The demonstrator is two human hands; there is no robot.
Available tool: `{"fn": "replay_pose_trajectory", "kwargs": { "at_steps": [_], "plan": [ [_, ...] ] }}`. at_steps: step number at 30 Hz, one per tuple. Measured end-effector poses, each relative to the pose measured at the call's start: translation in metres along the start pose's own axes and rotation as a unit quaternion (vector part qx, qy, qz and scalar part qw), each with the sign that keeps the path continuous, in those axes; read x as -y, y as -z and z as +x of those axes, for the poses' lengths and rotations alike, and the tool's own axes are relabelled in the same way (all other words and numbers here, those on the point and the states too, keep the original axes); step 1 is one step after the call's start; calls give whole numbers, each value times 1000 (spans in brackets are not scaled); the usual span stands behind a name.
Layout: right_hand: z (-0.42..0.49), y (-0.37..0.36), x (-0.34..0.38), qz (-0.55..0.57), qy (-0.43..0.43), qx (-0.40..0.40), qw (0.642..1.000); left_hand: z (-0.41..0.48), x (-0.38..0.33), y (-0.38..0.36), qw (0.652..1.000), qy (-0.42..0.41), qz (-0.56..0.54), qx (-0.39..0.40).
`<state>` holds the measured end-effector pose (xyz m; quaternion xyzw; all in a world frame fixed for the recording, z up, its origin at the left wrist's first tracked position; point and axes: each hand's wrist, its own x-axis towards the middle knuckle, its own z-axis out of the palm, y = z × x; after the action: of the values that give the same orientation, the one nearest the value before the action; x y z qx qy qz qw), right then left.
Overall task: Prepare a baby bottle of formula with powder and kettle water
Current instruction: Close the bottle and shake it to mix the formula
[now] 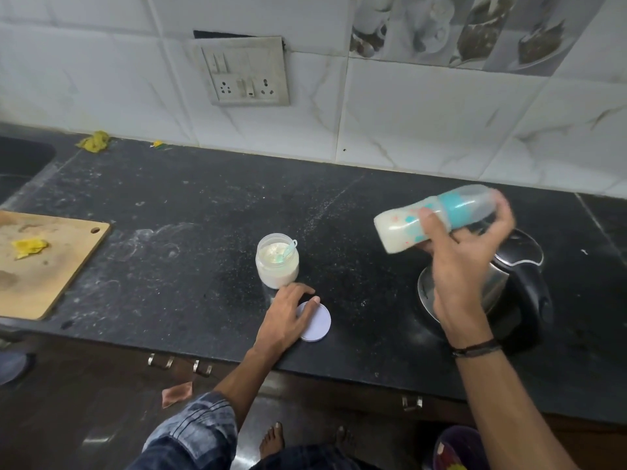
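The tilted baby bottle (400, 230) sits inside the right hand's (464, 269) curled fingers (502, 215).

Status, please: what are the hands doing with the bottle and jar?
Right hand grips capped bottle, tilted, milky inside. Left hand rests on lid beside open jar. Kettle behind right hand; nothing blocking.

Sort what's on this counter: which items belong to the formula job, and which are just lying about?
Job: bottle held in the right hand, powder jar, scoop, jar lid touched by the left hand, kettle.
Lying about: cutting board, yellow scrap on it, wall socket.
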<state>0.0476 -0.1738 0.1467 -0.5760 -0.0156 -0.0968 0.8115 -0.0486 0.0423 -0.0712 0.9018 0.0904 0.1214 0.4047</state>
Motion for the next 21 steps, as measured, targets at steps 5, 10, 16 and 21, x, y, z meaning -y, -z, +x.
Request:
{"fn": "replay_pose_trajectory", "kwargs": {
  "at_steps": [5, 10, 16, 21],
  "plan": [
    [3, -4, -1, 23, 18, -26, 999, -1, -2, 1, 1000, 4, 5, -2],
    [-1, -3, 2, 66, 46, -78, 994, 0, -2, 1, 1000, 3, 6, 3],
    [-4, -4, 0, 1, -4, -19, 1000, 0, 0, 2, 1000, 1, 3, 5],
    [3, -7, 6, 55, 48, -78, 994, 0, -3, 1, 1000, 10, 3, 2]
  ]
}}
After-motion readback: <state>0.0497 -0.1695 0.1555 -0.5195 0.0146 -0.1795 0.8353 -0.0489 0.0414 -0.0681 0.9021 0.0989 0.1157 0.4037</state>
